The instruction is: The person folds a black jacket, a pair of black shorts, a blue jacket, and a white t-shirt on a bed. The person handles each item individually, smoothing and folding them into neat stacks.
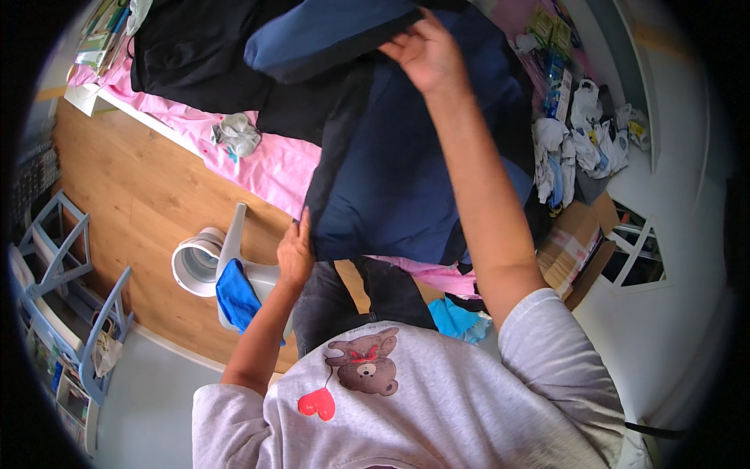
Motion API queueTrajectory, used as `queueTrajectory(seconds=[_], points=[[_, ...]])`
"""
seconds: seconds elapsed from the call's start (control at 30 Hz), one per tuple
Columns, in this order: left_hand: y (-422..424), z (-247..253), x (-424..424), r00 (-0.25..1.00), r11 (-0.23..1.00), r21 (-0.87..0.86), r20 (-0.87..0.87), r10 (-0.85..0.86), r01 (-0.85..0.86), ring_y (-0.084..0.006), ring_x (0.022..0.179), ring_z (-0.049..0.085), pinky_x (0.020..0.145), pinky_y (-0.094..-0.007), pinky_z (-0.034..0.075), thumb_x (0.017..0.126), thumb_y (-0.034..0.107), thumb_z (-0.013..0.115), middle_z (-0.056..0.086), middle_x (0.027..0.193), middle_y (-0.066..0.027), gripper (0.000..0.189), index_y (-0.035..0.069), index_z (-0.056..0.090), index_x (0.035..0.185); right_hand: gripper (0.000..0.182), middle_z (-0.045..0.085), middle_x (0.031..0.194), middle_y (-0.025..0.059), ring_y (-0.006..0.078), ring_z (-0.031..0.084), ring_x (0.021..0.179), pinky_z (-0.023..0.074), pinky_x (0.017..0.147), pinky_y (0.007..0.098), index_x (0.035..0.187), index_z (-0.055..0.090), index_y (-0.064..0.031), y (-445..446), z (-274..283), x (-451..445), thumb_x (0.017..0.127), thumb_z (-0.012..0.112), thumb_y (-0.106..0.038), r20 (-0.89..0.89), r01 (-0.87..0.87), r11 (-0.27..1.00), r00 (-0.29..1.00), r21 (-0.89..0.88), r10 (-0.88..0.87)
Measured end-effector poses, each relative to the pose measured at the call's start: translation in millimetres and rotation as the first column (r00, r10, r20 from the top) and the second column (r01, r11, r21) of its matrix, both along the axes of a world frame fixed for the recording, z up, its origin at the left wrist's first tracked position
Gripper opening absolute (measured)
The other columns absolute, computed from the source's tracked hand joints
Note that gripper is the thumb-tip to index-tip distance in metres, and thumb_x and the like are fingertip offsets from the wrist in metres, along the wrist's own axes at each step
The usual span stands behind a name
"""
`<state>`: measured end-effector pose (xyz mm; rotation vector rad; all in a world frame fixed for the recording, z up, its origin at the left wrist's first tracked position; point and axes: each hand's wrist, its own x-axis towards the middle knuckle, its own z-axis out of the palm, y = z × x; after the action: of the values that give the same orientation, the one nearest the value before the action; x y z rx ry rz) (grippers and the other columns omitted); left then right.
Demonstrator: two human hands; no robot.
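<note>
A dark blue garment with black side panels lies spread out before me, its near edge hanging over my lap. At the top, my right hand pinches the edge of a raised blue-and-black part, possibly a sleeve. My left hand is at the garment's near left corner, fingers extended along the black edge. Its thumb is hidden, so a grip there is unclear. Beyond the garment lies black clothing. A crumpled grey-white cloth bundle, perhaps socks, rests on the pink sheet.
To the left, a blue cloth drapes over a grey plastic chair or stool near a white bucket. Plastic bags and an open cardboard box sit at right. Light-blue chair frames stand far left.
</note>
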<state>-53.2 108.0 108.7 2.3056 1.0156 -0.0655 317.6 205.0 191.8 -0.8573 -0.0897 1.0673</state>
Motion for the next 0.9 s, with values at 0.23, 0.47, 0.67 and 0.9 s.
queueTrajectory(seconds=[0.23,0.47,0.67,0.9], points=[[-74.7,22.0,46.6,0.918,0.908,-0.157,-0.016,-0.396,0.389,-0.028,0.076,0.05,0.064,-0.0396,0.043,0.069,0.003,0.052,0.044,0.085,-0.0114,0.069,0.017,0.031,0.133,0.031,0.055,0.114,0.0108,0.0266,0.048,0.109,0.0373,0.091,0.0424,0.108,0.053,-0.0039,-95.0,-36.2,111.5,0.084,0.038,-0.018,-0.304,-0.049,0.929,0.938,0.366,0.169],[-80.7,-37.0,108.1,0.747,0.704,-0.6,-0.25,-0.615,0.379,-0.0348,0.103,0.05,0.084,-0.0405,0.042,0.065,0.053,0.064,0.043,0.117,-0.0184,0.095,0.022,0.012,0.138,0.032,0.051,0.119,0.0089,0.0255,0.045,0.111,0.0314,0.098,0.0388,0.112,0.05,-0.0044,-130.4,-38.5,84.9,0.088,0.038,-0.022,0.043,0.34,0.866,0.936,-0.366,-0.349],[-66.8,-61.5,108.4,0.733,0.633,-0.649,-0.166,-0.66,0.423,-0.0353,0.1,0.053,0.087,-0.0397,0.041,0.07,0.059,0.055,0.05,0.112,-0.022,0.093,0.019,0.007,0.138,0.064,0.031,0.136,0.0116,0.0285,0.031,0.123,0.0222,0.102,0.0413,0.131,0.032,-0.0098,-156.7,-94.8,51.9,0.084,0.039,-0.053,0.011,0.273,0.822,0.951,-0.501,-0.309],[-40.4,-26.5,113.2,0.996,0.925,-0.371,0.059,-0.06,0.078,-0.0352,0.097,0.053,0.076,-0.0379,0.046,0.068,0.032,0.068,0.054,0.104,-0.02,0.059,0.006,0.045,0.116,0.083,0.026,0.138,0.008,0.0251,0.028,0.124,0.0221,0.1,0.0413,0.136,0.022,-0.0136,-177.0,-96.7,-21.1,0.076,0.044,-0.066,-0.072,0.215,0.897,0.962,-0.387,-0.262]])
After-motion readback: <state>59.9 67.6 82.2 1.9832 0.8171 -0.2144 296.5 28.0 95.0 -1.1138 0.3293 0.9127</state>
